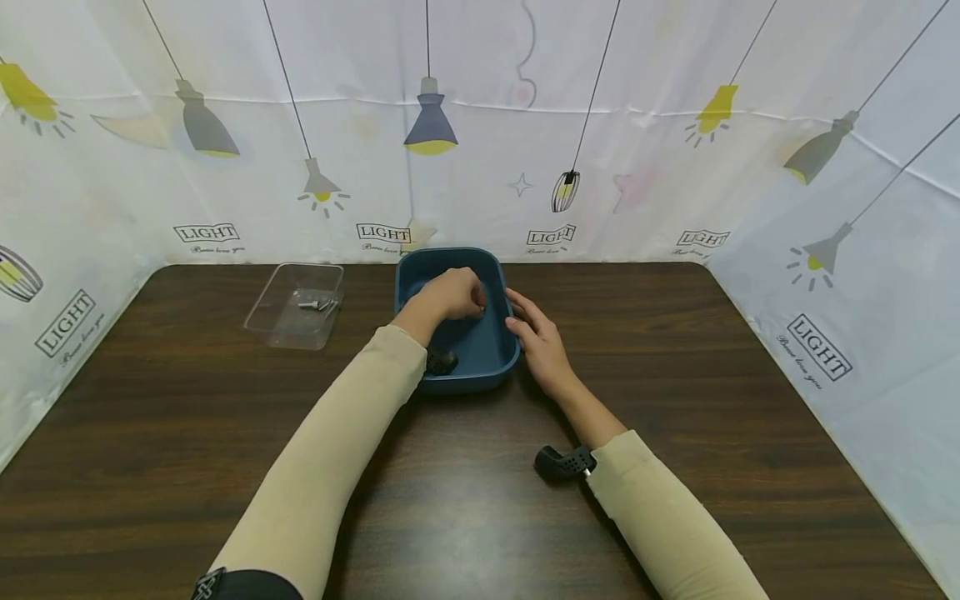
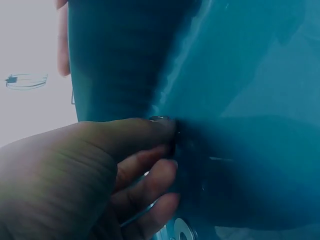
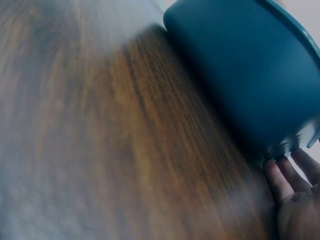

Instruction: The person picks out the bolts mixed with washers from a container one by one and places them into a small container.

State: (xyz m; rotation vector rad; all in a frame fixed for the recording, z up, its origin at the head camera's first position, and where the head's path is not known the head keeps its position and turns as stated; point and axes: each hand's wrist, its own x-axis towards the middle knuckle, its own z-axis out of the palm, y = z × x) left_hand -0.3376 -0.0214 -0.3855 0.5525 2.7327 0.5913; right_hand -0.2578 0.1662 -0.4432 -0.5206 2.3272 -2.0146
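Observation:
A deep blue plastic bin (image 1: 480, 354) stands at the table's back middle. My left hand (image 1: 447, 296) reaches down inside it; the left wrist view shows its thumb and forefinger pinched together near the bin wall (image 2: 120, 60). Between their tips is a small, dark, shiny metal piece (image 2: 173, 145), mostly hidden, so its kind is unclear. Below the curled fingers a metal washer (image 2: 184, 229) lies in the bin. My right hand (image 1: 543, 346) rests its extended fingers against the bin's right outer side, and these fingertips also show in the right wrist view.
Left of the bin a clear plastic box (image 1: 288, 329) holds a few small metal parts (image 1: 318, 305), apparently bolts. Dark wood-grain table (image 1: 675, 358) spreads around both. A white curtain (image 1: 480, 183) printed with lamps hangs behind the back edge.

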